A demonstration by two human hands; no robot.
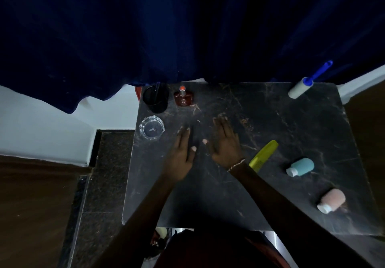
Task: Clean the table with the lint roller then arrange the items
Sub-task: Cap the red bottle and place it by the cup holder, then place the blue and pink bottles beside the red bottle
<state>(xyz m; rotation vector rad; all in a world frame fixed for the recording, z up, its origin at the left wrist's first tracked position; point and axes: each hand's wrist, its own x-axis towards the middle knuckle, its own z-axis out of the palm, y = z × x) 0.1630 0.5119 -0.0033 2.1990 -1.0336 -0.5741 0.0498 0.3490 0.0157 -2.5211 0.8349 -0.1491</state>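
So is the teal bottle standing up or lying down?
Lying down. The teal bottle rests on its side on the table, white cap pointing toward the person.

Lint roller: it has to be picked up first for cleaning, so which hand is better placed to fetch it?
Probably the right hand. The lint roller lies at the table's far right corner, on that hand's side; the left hand would have to cross over. Both hands are open and empty.

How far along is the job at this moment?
Partly done at most: lint roller lies unused at the table's far right corner; cup, perfume bottle and glass dish sit grouped far left. Both hands are empty. Comb and two bottles remain scattered.
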